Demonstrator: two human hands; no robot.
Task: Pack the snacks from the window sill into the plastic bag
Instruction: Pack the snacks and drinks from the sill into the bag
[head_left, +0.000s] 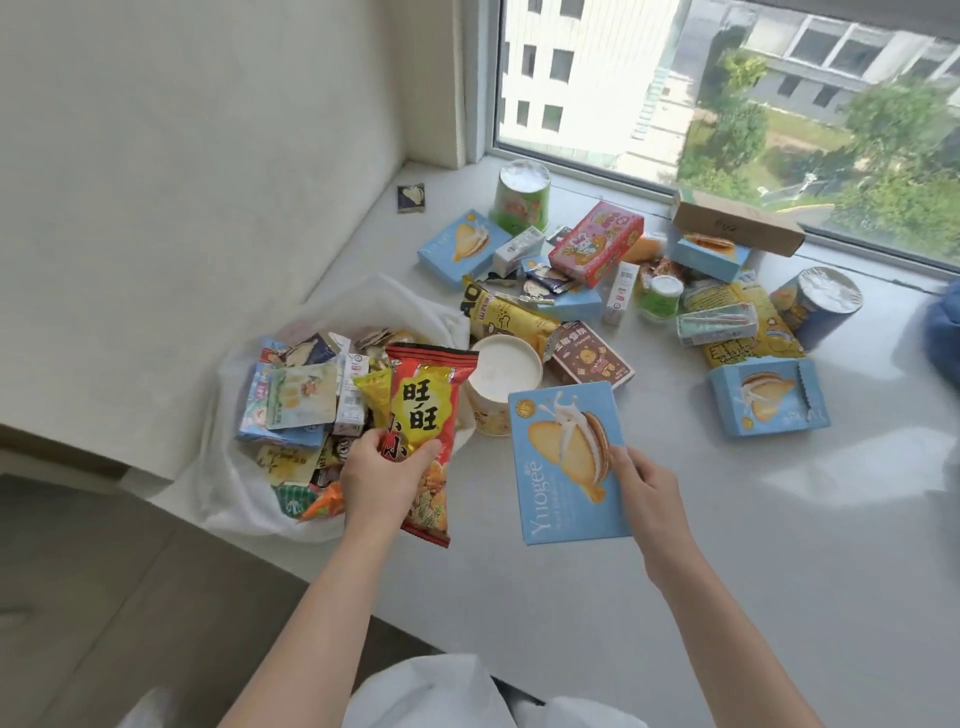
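While the plastic bag (228, 467) brims with snack packets, left grip (376, 470) clutches a red packet (428, 415), right grip (647, 486) pinches a blue box (558, 467).

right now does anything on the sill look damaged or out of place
One light blue box at the right lies with its perforated flap torn open, unlike the intact one in the right hand. A small dark packet sits alone near the wall corner, apart from the snack pile. The left hand grips a red bag.

head view, looking steeply down, close over window sill (727, 519)
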